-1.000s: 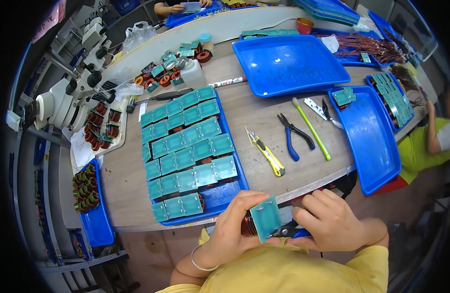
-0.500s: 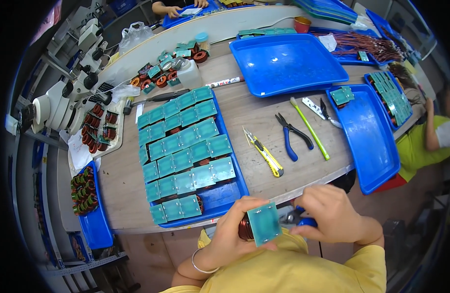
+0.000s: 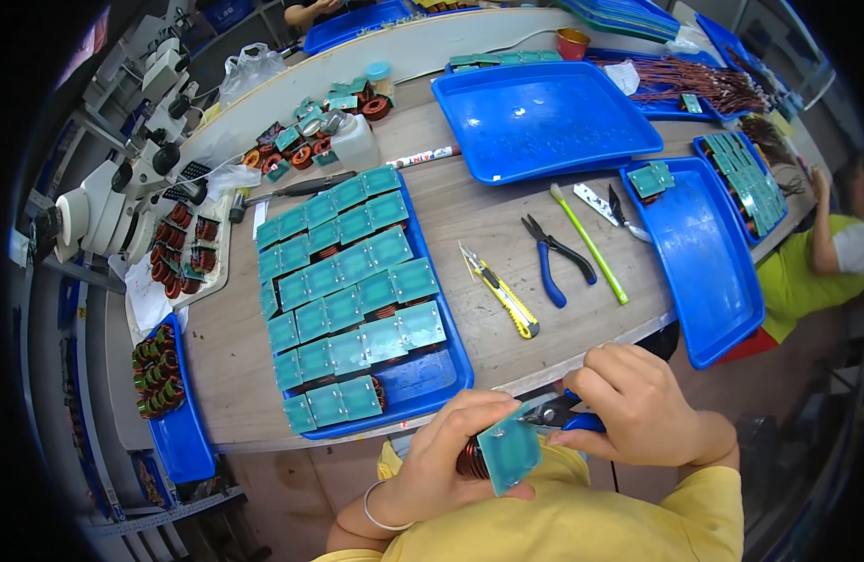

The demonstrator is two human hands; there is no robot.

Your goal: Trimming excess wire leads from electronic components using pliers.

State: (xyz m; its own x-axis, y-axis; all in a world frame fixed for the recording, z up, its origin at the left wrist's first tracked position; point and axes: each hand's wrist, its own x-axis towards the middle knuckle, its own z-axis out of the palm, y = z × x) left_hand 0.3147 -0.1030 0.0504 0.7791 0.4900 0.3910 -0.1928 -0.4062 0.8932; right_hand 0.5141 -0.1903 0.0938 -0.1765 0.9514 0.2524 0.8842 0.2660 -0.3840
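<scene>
My left hand (image 3: 430, 473) is wrapped round a copper-wound coil (image 3: 471, 460) with a square green circuit board (image 3: 511, 454) on its face. The board is tilted, its face toward the right. In my right hand (image 3: 642, 403) is a pair of blue-handled cutting pliers (image 3: 550, 413). Their jaws point left and meet the board's upper edge; whether they grip a wire there is too small to tell. Just beyond my left hand lies a blue tray (image 3: 422, 377) with rows of similar green-board coils (image 3: 347, 300).
On the table lie a yellow utility knife (image 3: 503, 296), long-nose pliers (image 3: 552, 262) and a green stick-like tool (image 3: 591, 245). Blue trays (image 3: 549, 117) stand at the back and right (image 3: 708, 267). Microscopes (image 3: 99, 211) line the left. Another person (image 3: 830, 253) sits at right.
The cutting pliers have moved from the board's right side up to its upper edge. The board has tilted in my left hand. The whole view has shifted slightly.
</scene>
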